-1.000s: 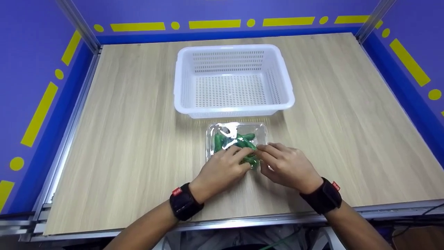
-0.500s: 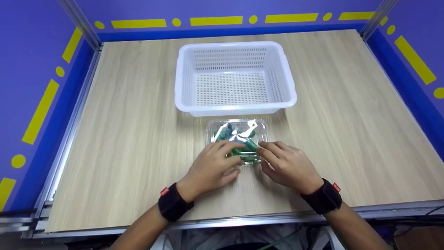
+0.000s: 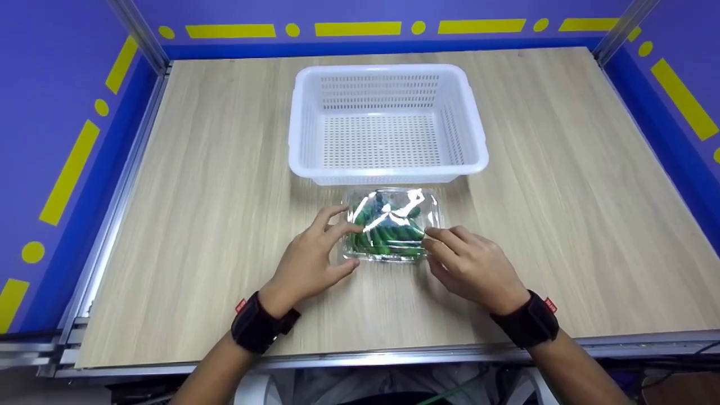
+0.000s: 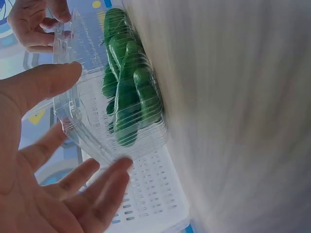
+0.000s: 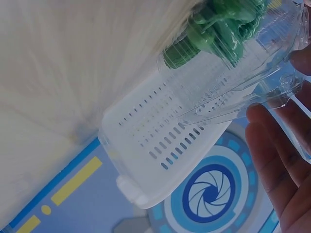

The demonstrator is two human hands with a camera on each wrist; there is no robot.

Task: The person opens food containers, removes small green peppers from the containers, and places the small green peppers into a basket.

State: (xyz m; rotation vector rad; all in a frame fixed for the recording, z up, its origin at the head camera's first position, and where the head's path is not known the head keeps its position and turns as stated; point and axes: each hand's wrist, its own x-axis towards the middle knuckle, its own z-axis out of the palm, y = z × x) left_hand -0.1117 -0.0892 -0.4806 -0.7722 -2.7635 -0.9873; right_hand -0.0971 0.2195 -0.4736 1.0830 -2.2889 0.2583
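Note:
A clear plastic clamshell box (image 3: 394, 228) lies on the table with its lid over several long green vegetables (image 4: 129, 92); their exact kind is hard to tell. At the box's left side is my left hand (image 3: 309, 253), thumb and fingers spread apart around the front left corner, fingertips at or very near the rim. My right hand (image 3: 472, 267) pinches the rim at the front right corner, the thumb on one side and bent fingers on the other. Glare on the lid hides part of the contents.
Just behind the box stands a white perforated plastic basket (image 3: 388, 174) with nothing in it. Blue walls with yellow marks (image 3: 357, 29) border the wooden table (image 3: 214, 197) at the back and sides. A metal rail (image 3: 394, 358) runs along the front edge.
My left hand has slid leftward along the box's front from near the right hand to the left corner, its fingers spreading. The right hand has stayed at the right corner.

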